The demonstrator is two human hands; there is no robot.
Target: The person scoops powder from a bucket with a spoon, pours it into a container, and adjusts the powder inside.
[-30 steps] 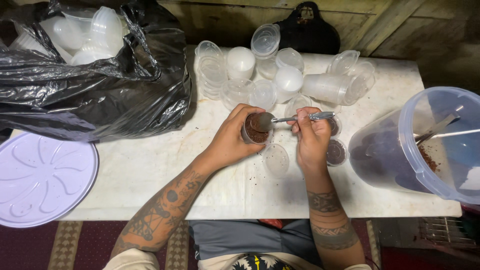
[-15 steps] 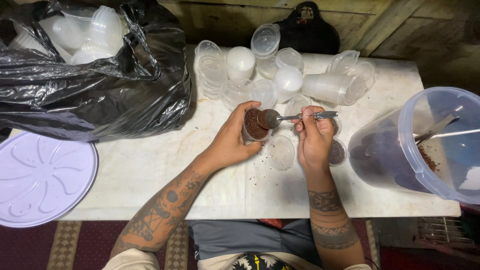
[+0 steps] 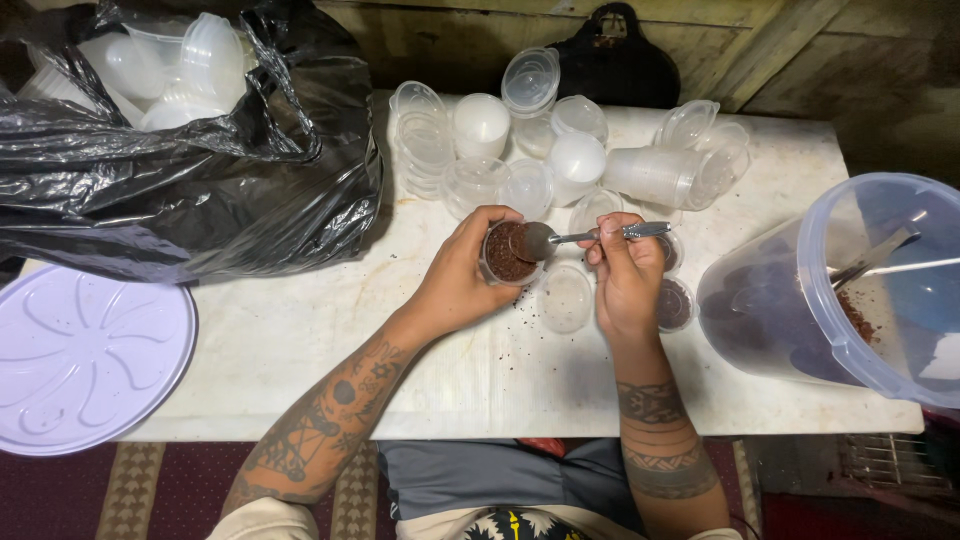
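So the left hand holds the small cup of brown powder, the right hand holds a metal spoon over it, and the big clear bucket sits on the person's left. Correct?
Not quite. In the head view the big clear bucket sits on the person's right, not the left. The rest stands: the left hand holds the small cup of brown powder, and the right hand holds the metal spoon over it.

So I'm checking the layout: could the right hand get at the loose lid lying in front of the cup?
Probably yes: the right hand sits right beside the lid, nothing between them, though it holds a spoon.
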